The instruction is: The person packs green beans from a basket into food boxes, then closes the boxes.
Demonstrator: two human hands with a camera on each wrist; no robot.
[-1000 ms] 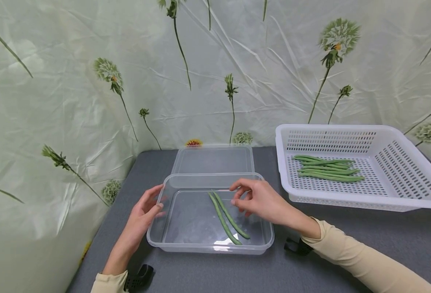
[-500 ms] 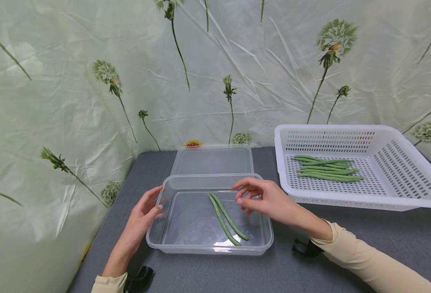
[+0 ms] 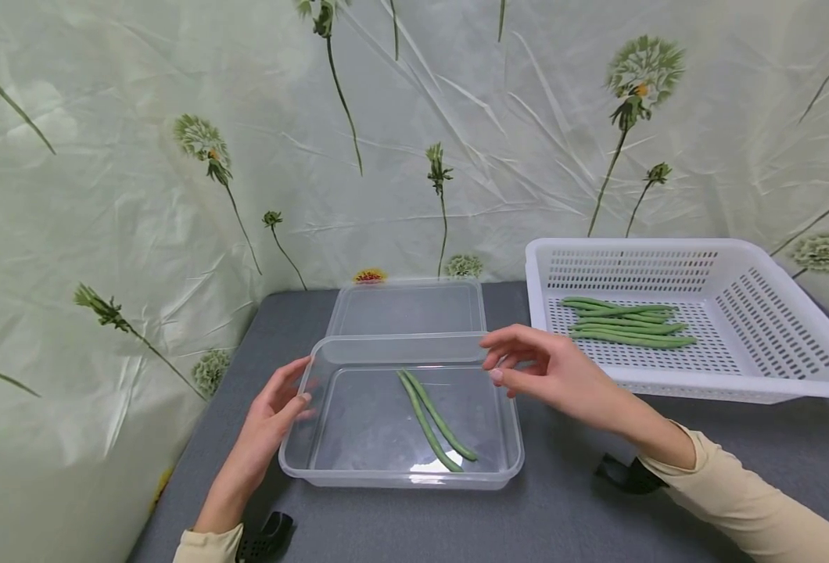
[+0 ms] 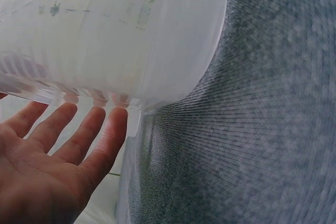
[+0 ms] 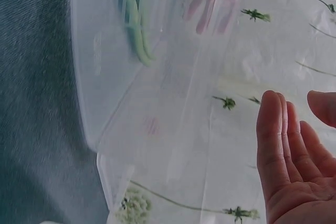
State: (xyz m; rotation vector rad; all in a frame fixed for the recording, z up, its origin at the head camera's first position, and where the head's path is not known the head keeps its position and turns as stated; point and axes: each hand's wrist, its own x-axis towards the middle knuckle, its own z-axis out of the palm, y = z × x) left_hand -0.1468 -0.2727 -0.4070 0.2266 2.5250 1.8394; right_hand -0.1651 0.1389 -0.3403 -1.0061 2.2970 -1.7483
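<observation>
Two green beans (image 3: 432, 422) lie slantwise side by side on the floor of a clear plastic container (image 3: 358, 475). At the container's left wall, my left hand (image 3: 267, 422) rests with its fingertips (image 4: 116, 121) against the outside, fingers fairly straight. My right hand (image 3: 562, 375) hovers above the container's right rim, holding nothing, its fingers loosely bent and the thumb apart from them. In the right wrist view the same beans (image 5: 135, 24) show blurred through the clear wall.
A white perforated basket (image 3: 773, 383) stands at the right with several green beans (image 3: 629, 322) on its floor. Behind the container lies a clear lid (image 3: 407, 306) on the grey cloth-covered table (image 3: 358, 528). A flower-print sheet (image 3: 358, 203) hangs at the back and left.
My right hand has moved right, from over the beans in the container to its right rim, toward the basket. The left hand keeps its place at the left wall.
</observation>
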